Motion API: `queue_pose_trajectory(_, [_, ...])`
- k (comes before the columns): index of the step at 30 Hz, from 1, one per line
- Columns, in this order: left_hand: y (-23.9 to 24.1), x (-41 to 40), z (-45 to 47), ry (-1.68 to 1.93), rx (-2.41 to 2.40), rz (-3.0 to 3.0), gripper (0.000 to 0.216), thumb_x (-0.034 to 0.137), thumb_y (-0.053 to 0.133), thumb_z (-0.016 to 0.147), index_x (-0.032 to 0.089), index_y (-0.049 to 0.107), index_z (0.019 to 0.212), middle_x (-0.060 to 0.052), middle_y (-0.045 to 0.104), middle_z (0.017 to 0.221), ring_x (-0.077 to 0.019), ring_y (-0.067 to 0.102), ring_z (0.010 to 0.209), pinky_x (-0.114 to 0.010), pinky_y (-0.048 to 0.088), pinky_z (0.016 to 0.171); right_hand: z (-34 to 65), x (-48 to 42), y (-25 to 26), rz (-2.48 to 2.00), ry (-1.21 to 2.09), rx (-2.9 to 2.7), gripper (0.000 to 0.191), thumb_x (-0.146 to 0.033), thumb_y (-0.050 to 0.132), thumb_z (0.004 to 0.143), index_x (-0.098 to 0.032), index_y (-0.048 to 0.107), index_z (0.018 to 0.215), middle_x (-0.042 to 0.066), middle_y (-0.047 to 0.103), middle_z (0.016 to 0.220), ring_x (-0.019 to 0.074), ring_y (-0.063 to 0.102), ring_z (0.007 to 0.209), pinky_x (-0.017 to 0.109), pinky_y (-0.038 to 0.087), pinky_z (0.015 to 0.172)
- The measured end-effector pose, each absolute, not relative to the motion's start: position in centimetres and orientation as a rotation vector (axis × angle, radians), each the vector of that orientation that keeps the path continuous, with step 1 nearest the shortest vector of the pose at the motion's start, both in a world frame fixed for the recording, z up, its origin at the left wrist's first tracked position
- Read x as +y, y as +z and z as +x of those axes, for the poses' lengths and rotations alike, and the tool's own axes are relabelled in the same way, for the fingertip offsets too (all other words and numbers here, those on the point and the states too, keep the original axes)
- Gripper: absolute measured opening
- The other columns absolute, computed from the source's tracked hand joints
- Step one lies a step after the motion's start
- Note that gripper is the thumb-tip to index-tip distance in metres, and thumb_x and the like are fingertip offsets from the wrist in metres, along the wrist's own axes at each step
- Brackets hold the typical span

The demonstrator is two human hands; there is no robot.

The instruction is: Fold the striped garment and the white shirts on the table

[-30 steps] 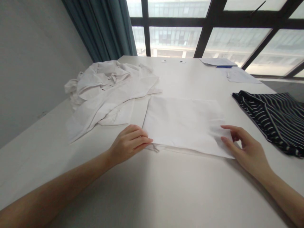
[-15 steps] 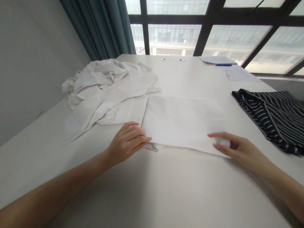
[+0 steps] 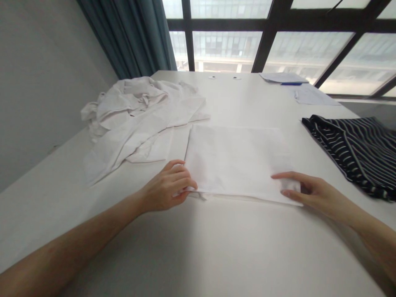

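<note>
A folded white cloth lies flat on the white table in front of me, its layers showing along the near edge. At its near left corner, my left hand is closed on the edge, with fingertips over the top and the thumb low at the side. My right hand rests on the near right corner. Its index finger and thumb are stretched apart on the fabric, which bulges a little between them; the other fingers are mostly hidden. A small strip of cloth sticks out below the left end of the near edge.
A crumpled heap of white cloth lies to the left. Black-and-white striped fabric is at the right edge. Papers and a blue pen lie at the far right, before the window. A dark teal curtain hangs behind.
My left hand has curled its fingers more over the corner, and the cloth's near left corner has shifted slightly left and toward me. My right hand has barely moved.
</note>
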State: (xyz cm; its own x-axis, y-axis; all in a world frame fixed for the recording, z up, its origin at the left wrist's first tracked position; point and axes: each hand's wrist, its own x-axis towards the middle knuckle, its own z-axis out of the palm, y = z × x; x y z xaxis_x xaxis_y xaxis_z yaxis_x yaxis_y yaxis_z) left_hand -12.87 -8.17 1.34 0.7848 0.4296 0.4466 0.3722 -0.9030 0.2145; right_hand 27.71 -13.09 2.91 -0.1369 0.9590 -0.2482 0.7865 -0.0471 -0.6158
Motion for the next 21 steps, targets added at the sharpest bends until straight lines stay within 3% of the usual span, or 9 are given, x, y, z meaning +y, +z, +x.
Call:
queue_pose_trajectory(7, [1.5,-8.18,-12.99,0.66,0.7,2.771,0.029,0.002,0.05,0.07,0.02,0.056,0.091,0.003,0.052,0.072,-0.0139,0.053,0.077,-0.042,0.034,0.106,27.93,-13.12,2.93,-1.885,0.994,-1.972,0.06,-0.067,0.059,0.078,-0.027,0.065,0.122,-0.007,0.029,0.055,0.0121,0.032,0.051,0.025,0.026,0.048])
queue_pose_trajectory(15, [1.79,-8.62,-13.11,0.948,0.595,2.995,0.028,0.001,0.05,0.07,0.022,0.054,0.088,0.004,0.061,0.071,-0.0145,0.056,0.074,-0.043,0.04,0.102,28.0,-13.21,3.18,-1.879,1.021,-2.029,0.059,-0.067,0.059,0.079,-0.028,0.065,0.122,-0.006,0.031,0.057,0.0124,0.033,0.053,0.026,0.027,0.05])
queue_pose_trajectory(21, [1.9,-8.75,-13.14,0.758,0.52,2.992,0.03,0.002,0.048,0.071,0.022,0.054,0.092,0.004,0.06,0.07,-0.0137,0.057,0.075,-0.045,0.036,0.106,27.98,-13.1,3.37,-1.867,1.018,-2.032,0.06,-0.068,0.061,0.076,-0.028,0.068,0.12,-0.005,0.036,0.056,0.0121,0.035,0.052,0.026,0.03,0.05])
